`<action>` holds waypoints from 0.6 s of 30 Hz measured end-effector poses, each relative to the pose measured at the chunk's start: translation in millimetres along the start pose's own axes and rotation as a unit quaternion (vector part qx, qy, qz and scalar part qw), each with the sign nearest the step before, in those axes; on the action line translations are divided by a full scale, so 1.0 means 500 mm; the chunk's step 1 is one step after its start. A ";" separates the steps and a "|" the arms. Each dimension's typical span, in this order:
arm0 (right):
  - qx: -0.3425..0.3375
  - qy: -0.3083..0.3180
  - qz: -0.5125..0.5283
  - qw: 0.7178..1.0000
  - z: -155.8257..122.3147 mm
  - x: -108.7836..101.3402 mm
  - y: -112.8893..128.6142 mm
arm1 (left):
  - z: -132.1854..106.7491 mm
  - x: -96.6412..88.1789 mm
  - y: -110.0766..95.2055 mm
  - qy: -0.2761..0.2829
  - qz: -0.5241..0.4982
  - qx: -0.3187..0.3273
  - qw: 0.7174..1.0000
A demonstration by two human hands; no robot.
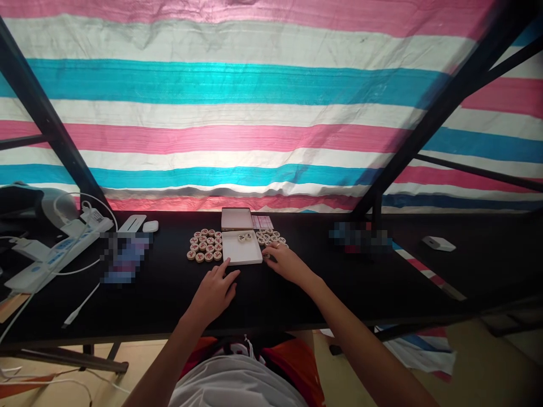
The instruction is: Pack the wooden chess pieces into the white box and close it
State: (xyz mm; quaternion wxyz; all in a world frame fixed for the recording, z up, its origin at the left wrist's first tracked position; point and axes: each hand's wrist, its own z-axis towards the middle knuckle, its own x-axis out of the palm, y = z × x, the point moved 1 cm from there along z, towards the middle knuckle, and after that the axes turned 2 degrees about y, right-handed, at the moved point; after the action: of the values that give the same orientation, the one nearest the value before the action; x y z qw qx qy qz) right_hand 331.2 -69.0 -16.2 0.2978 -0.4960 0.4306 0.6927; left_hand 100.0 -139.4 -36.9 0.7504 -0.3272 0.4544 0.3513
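A shallow white box (241, 252) lies on the black table (297, 294) with two round wooden game pieces (245, 237) inside it. A group of round pieces with red marks (205, 245) sits to its left, and another group (268, 237) sits to its right. My left hand (215, 288) rests on the table just in front of the box, fingers spread, index tip touching the box's near edge. My right hand (285, 261) lies at the near end of the right group, its fingers curled over pieces there; what they hold is hidden.
The box lid (236, 219) lies behind the box. A white power strip (55, 251) with cables, a white mouse (150, 226) and a white stand (132, 223) are at the left. A small white device (439, 243) sits at the right. A striped tarp (254, 113) hangs behind black frame bars.
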 end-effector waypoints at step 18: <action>-0.043 0.009 -0.003 0.999 0.106 0.001 0.095 | 0.000 0.003 -0.001 0.009 0.001 0.002 1.000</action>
State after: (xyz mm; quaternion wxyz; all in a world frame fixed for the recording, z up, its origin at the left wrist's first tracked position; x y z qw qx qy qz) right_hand 268.1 -43.0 4.7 0.2743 -0.5153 0.4016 0.7056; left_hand 100.9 -139.5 -38.0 0.7465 -0.3286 0.4622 0.3481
